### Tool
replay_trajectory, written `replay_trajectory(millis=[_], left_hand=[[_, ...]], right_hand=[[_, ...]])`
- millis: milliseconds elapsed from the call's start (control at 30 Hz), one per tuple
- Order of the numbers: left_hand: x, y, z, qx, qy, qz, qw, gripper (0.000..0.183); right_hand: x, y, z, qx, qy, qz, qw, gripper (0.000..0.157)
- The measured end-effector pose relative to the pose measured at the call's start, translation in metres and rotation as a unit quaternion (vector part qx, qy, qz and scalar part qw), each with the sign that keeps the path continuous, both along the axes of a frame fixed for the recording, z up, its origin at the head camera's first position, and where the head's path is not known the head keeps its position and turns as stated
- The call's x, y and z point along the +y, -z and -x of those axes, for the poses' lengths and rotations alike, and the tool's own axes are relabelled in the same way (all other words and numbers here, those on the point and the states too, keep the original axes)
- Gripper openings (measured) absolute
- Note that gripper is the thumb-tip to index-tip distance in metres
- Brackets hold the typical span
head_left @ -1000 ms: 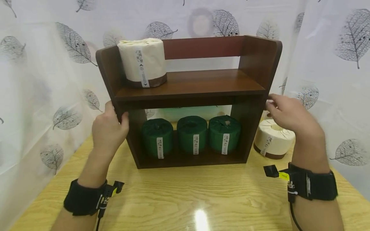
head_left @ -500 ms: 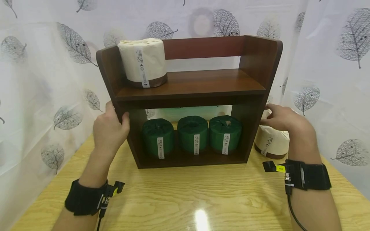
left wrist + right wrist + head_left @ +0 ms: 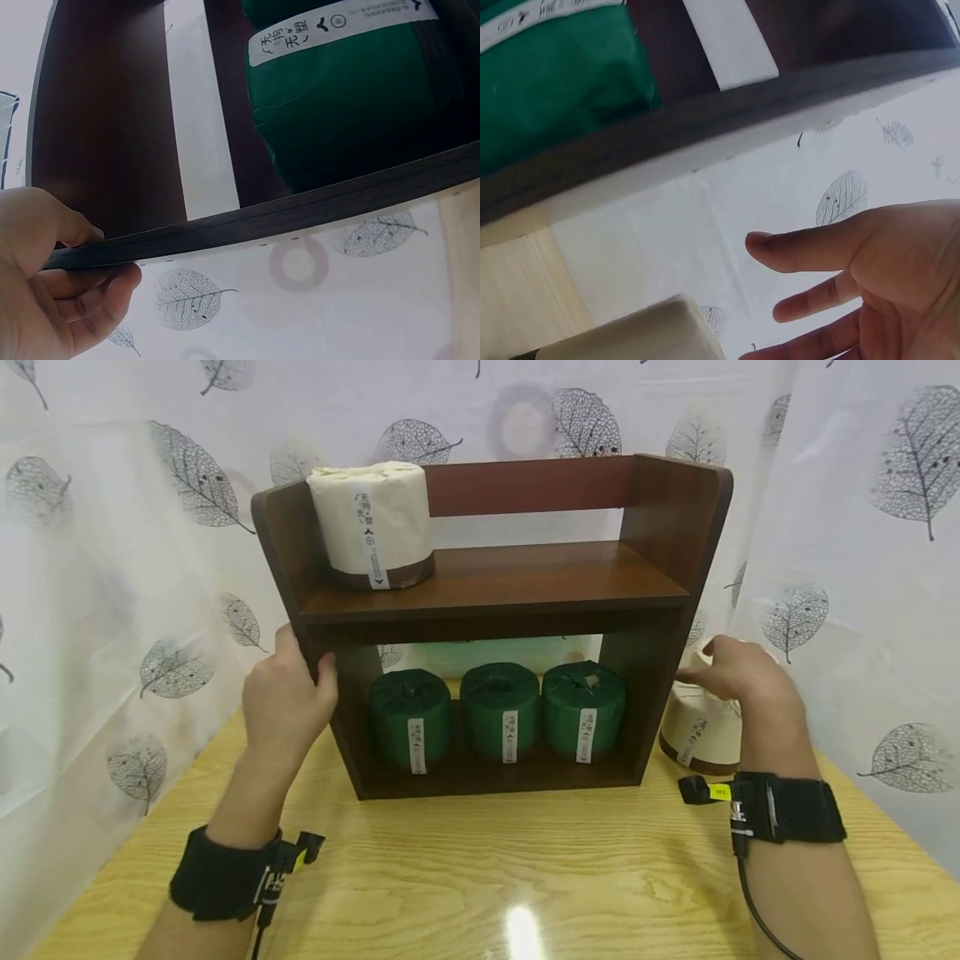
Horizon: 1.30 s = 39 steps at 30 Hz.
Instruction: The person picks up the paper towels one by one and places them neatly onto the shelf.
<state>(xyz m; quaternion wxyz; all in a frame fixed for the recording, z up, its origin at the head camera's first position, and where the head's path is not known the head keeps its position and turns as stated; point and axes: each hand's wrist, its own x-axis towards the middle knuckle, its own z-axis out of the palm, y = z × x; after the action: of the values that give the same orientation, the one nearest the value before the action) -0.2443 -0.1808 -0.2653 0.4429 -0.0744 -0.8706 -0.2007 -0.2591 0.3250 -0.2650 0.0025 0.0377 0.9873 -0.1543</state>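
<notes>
A dark brown two-tier shelf (image 3: 555, 572) stands on the table. My left hand (image 3: 288, 697) grips its left side panel, and the left wrist view shows thumb and fingers on either side of the panel edge (image 3: 247, 225). My right hand (image 3: 750, 672) is off the shelf, above and in front of a cream toilet roll (image 3: 701, 727) right of the shelf. In the right wrist view its fingers are spread and hold nothing; the cream roll (image 3: 637, 337) lies below them. Whether they touch it is unclear. Another cream roll (image 3: 375, 527) stands on the upper tier's left end.
Three green-wrapped rolls stand in a row on the lower tier: left roll (image 3: 393, 718), middle roll (image 3: 487, 718), right roll (image 3: 570, 718). The light wooden table (image 3: 450, 860) extends in front of the shelf. A white leaf-print curtain (image 3: 862, 568) hangs behind and at both sides.
My right hand has left the shelf's right side and moved down over the cream roll beside it. My left hand and the shelf stay where they were.
</notes>
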Motion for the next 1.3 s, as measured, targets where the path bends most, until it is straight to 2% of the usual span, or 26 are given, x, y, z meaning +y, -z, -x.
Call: replay_trajectory(millis=[467,767,1300], left_hand=[[0.001,0.000,0.001,0.010,-0.004,0.001,0.9999,0.037],[0.001,0.001,0.001,0.020,-0.006,0.002,0.9998,0.036],[0.002,0.004,0.002,0.026,-0.010,-0.004,0.9996,0.036]], right_hand=[[0.007,0.022,0.013,0.007,-0.003,-0.009,1.000,0.080],[0.004,0.033,0.016,0.044,0.013,-0.028,0.999,0.063],[-0.001,0.045,0.025,0.088,0.064,-0.030,0.994,0.058]])
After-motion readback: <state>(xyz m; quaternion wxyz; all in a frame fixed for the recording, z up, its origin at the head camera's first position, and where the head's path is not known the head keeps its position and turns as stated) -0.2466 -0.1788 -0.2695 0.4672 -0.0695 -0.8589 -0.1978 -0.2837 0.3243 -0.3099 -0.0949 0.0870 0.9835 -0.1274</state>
